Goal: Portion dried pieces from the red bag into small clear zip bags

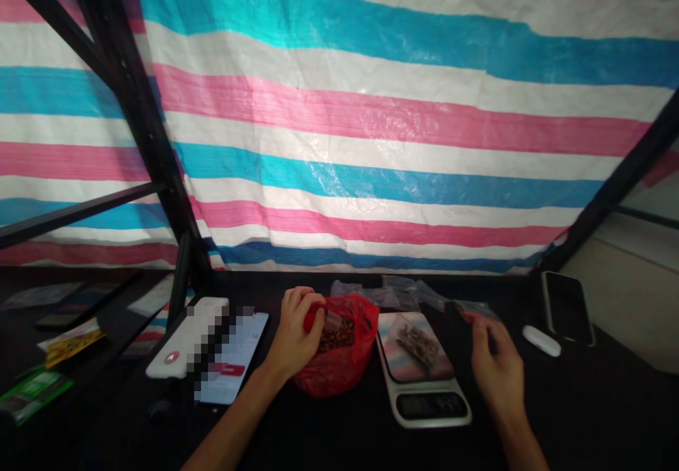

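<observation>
A red plastic bag (332, 375) stands with its mouth spread, full of small brown pieces (339, 336). My left hand (300, 326) is at the bag's left rim, fingers curled round a small clear cup (332, 320) that tilts over the pieces. To the right, my right hand (496, 358) pinches a small clear plastic bag (480, 308) between thumb and fingertips. Between the hands lies a white digital scale (397, 400). On its plate rests a clear bag of brown dried pieces (419, 344). The scale's reading is too dark to make out.
Several clear bags (397, 293) lie behind the scale. At right are a dark-screened phone (567, 308) and a white oval case (541, 341). A lit phone (233, 358), a white box (188, 336), and yellow (71, 342) and green packets (35, 393) lie left. Striped sheeting closes the back.
</observation>
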`<state>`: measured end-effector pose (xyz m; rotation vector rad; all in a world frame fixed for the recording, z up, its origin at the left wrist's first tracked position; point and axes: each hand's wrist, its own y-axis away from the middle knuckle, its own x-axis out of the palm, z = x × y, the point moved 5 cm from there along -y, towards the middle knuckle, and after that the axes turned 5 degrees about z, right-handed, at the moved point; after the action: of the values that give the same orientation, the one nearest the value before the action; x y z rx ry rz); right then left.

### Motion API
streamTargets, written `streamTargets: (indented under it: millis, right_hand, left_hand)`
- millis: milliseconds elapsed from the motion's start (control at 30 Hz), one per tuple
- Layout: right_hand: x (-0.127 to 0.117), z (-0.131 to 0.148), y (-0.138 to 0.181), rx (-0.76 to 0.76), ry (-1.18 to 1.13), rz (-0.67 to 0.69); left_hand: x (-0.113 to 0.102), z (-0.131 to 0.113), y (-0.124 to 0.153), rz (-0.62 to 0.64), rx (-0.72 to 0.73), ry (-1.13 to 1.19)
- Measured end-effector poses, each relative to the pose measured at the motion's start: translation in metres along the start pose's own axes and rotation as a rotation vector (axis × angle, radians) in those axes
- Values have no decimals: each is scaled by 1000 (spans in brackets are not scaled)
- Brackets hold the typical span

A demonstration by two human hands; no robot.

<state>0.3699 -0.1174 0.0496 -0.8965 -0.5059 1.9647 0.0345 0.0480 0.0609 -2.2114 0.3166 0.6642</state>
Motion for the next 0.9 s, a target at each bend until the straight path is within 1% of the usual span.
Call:
streamTargets:
  millis: [133,233,300,433,567,633,767,833,900]
  right_hand:
    - [-6,0,2,12,11,-26]
    - [-3,3,4,-22,15,-13]
    - [0,7,5,-61,19,13]
    - [8,7,4,-108,49,106]
    - [12,-1,2,-31,12,187]
    - [16,3,4,-22,32,244]
    - [32,24,15,-69,255,395]
    - [41,34,21,-105,351,433]
    - [49,36,25,-136,387,460]
  left_hand:
    - [-7,-2,0,-103,31,-15]
    - [-14,-5,0,-181,54,-18]
    - [-17,-7,1,-208,64,-27]
    - [-20,-10,1,-216,80,-33]
    - [-18,-13,1,-187,78,-29]
    - [-18,-14,1,-178,72,-36]
    - [-18,-11,1,-190,52,-43]
    - [-19,-7,1,-193,40,-41]
    - [-19,-3,0,-197,32,-41]
